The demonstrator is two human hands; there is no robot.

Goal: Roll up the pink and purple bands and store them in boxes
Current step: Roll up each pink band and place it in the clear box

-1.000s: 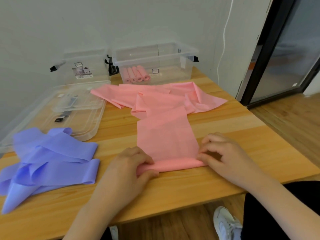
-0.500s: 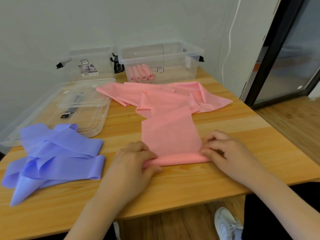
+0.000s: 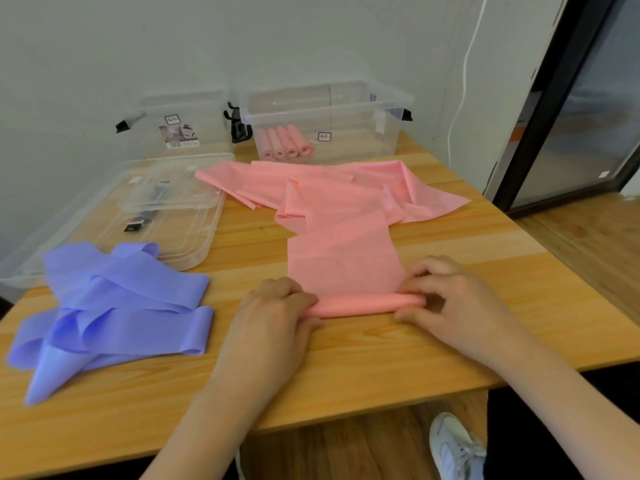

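A long pink band (image 3: pixel 341 252) lies flat down the middle of the wooden table, its far part crumpled. Its near end is rolled into a thin tube (image 3: pixel 360 304). My left hand (image 3: pixel 273 317) grips the tube's left end and my right hand (image 3: pixel 453 303) pinches its right end. A loose heap of purple bands (image 3: pixel 117 306) lies at the near left. Several rolled pink bands (image 3: pixel 285 143) lie inside the clear box (image 3: pixel 381 109) at the back. A second clear box (image 3: pixel 183 109) stands to its left.
Two clear lids (image 3: pixel 166 216) lie stacked on the table's left, behind the purple heap. The table's front edge (image 3: pixel 346 419) is close to my arms. A white cable (image 3: pixel 464 81) hangs down the wall. A dark door frame (image 3: pixel 554 98) stands at the right.
The rolled tube has grown a little thicker and moved slightly away from me as both hands turned it. My view shifted a bit to the left.
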